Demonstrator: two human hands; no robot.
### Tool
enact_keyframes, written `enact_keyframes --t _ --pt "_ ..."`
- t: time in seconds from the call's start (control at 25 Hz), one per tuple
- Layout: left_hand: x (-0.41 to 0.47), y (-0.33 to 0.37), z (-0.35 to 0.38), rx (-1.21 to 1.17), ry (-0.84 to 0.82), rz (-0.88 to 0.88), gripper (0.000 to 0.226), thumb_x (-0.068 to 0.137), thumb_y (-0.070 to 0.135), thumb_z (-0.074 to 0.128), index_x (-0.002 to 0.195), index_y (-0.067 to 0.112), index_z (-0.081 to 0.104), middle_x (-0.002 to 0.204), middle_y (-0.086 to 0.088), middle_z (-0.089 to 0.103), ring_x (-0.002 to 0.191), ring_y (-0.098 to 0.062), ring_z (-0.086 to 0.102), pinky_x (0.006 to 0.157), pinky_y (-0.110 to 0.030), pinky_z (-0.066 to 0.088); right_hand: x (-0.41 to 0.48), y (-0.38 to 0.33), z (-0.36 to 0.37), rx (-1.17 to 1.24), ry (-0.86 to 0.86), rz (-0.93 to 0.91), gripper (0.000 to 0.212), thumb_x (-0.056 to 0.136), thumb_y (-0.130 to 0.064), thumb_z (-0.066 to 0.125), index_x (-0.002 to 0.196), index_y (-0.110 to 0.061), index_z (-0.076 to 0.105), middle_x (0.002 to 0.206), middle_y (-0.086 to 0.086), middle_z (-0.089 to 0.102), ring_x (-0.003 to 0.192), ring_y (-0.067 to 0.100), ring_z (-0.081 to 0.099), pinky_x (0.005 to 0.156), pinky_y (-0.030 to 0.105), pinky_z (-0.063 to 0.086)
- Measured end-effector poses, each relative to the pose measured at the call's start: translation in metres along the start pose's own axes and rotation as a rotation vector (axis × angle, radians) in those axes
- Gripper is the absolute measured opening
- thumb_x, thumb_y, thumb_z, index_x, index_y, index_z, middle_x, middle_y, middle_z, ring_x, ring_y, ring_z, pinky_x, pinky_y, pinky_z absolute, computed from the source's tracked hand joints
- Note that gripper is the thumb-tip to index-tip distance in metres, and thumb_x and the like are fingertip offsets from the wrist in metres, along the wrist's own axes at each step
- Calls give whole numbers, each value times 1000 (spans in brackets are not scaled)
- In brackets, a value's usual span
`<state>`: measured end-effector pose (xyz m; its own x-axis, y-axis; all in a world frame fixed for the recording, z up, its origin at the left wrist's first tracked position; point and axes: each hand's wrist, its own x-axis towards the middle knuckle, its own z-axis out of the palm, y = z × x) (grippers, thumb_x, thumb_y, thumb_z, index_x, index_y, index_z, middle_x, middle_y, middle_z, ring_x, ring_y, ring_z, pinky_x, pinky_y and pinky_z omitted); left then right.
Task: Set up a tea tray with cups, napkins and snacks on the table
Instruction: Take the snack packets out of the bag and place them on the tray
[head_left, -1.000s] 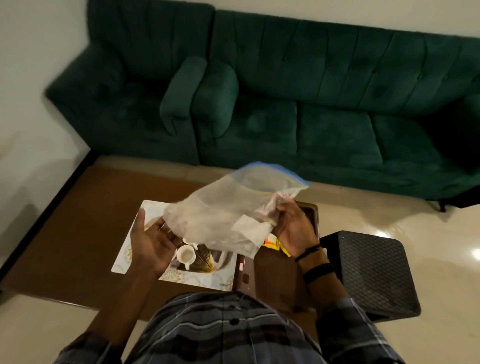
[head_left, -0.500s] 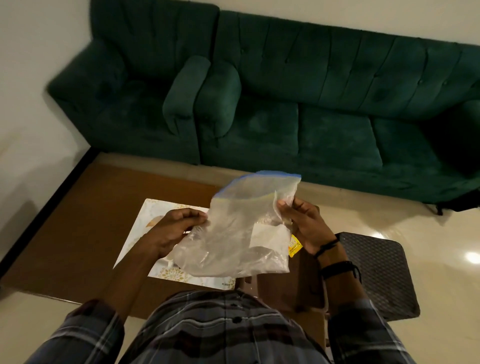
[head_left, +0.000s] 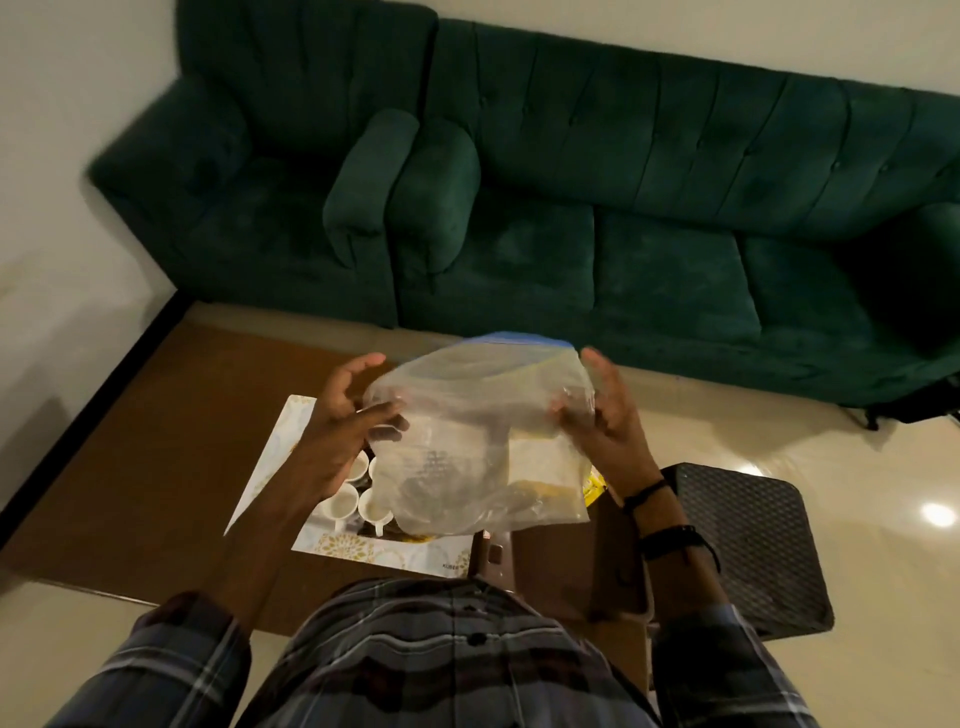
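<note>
A clear plastic zip bag (head_left: 480, 436) with a blue top edge hangs in the air above the table. My left hand (head_left: 345, 415) grips its left side and my right hand (head_left: 602, 410) pinches its right side, the other fingers spread. Under the bag lies a white placemat with gold flowers (head_left: 358, 548). Several small white cups (head_left: 343, 501) stand on it, partly hidden by the bag and my left wrist. A yellow snack packet (head_left: 595, 486) peeks out at the bag's right edge.
The brown table (head_left: 156, 467) stands on a shiny floor. A brown tray (head_left: 571, 566) lies at the table's near right. A dark woven stool (head_left: 753, 545) stands to the right. A green sofa (head_left: 519, 182) fills the back.
The bag has been turned upright and spread wide between both hands. My left hand moved from under the bag to its left side. The cups show again below.
</note>
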<state>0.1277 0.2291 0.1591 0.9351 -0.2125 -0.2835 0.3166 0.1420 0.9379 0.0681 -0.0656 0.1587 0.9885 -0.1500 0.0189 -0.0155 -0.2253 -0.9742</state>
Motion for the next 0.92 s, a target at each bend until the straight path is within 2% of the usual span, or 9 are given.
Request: enact_keyframes --t 0.08,0.2,0.28,0.4,0.52,0.64,0.72,0.8,0.92 --pt "-2 6 -3 185 -96 4 62 67 10 78 122 29 57 106 -2 64 91 -18 65 77 -29 59 -1 -3 -5 -105 -179 85 82 69 -29 80 141 -19 42 129 -16 57 114 0 57 95 21 50" --pt "-4 6 -4 697 -108 73 60 67 21 84 121 26 60 104 -2 63 93 -17 60 80 -31 51 -2 -1 -4 -502 -173 99 70 64 -32 86 126 -13 60 82 -16 58 68 8 58 63 3 42" --pt "-4 4 3 904 -13 199 33 73 27 81 104 19 71 99 -2 68 90 -19 62 73 -27 47 -2 -3 1 -675 -1 56 39 66 -32 85 96 -10 73 73 -7 55 74 16 58 60 11 36" --pt "-5 2 6 1137 98 248 25 75 36 77 89 16 74 94 -2 59 90 -19 55 70 -27 41 -4 -4 5 -583 97 4 28 62 -22 87 76 -6 69 98 4 57 101 20 53 83 28 44" --pt "-7 1 1 1311 46 258 25 71 37 79 83 19 67 105 0 49 105 -17 45 84 -34 43 -8 -17 7 -490 18 -85 15 70 -13 81 75 -13 67 89 3 68 80 14 61 71 21 46" --pt "-10 -4 19 1296 -187 332 46 66 39 80 100 25 52 119 2 48 104 -17 50 79 -29 43 -9 -30 14 -554 -85 -200 9 75 -7 76 75 -15 71 77 4 73 69 15 66 68 8 47" --pt "-10 -11 42 1200 -308 247 60 69 44 79 118 31 46 124 7 51 101 -16 55 74 -25 45 -9 -38 22 -488 -172 -244 12 74 -1 74 78 -12 73 83 6 75 80 21 71 77 29 57" --pt "-7 -21 58 1160 -282 155 54 79 38 72 127 33 49 128 1 59 108 -22 59 80 -29 45 -9 -45 29 -486 -202 -303 15 74 4 72 84 -8 74 90 10 76 89 26 71 79 42 58" --pt "0 -22 69 931 -57 -24 42 84 28 58 125 21 58 128 -12 62 118 -33 57 94 -36 44 -14 -48 34 -559 -129 -422 24 78 2 68 100 -7 72 105 10 74 97 26 70 83 41 58"
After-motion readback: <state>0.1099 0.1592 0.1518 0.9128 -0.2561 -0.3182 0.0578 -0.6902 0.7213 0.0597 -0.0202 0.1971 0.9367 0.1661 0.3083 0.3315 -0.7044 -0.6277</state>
